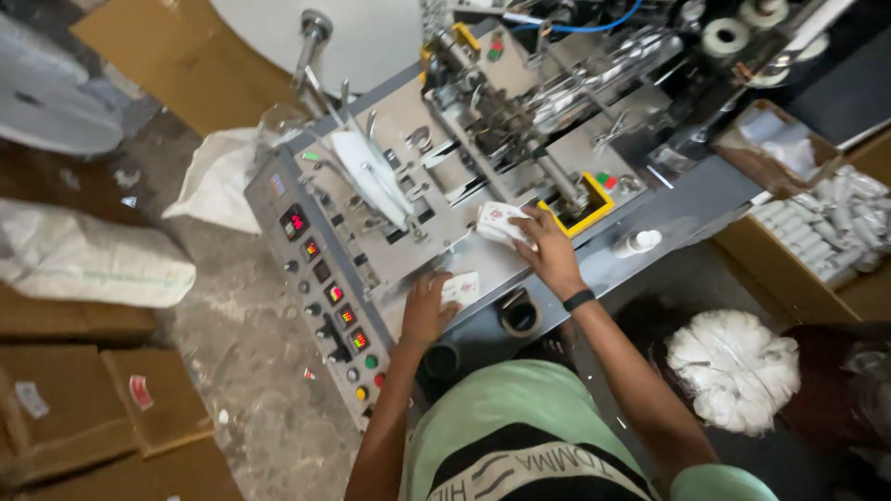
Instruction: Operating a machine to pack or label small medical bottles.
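Observation:
I stand at a grey metal packing machine (483, 269) with rollers, guides and a slanted control panel (325, 297) of small red displays, knobs and coloured buttons. My right hand (543, 249) reaches onto the machine deck beside a yellow-edged opening (594, 215) and grips a small stack of white printed packets (498, 223). My left hand (427, 311) rests lower on the deck, fingers on another white printed packet (461, 289). A black band sits on my right wrist.
A white bottle (637, 242) lies on the machine's right ledge. A cardboard box of white rolls (826, 232) stands at right, a bag of white items (733, 369) below it. White sacks (93, 255) and cardboard cartons (93, 408) lie on the dirty floor at left.

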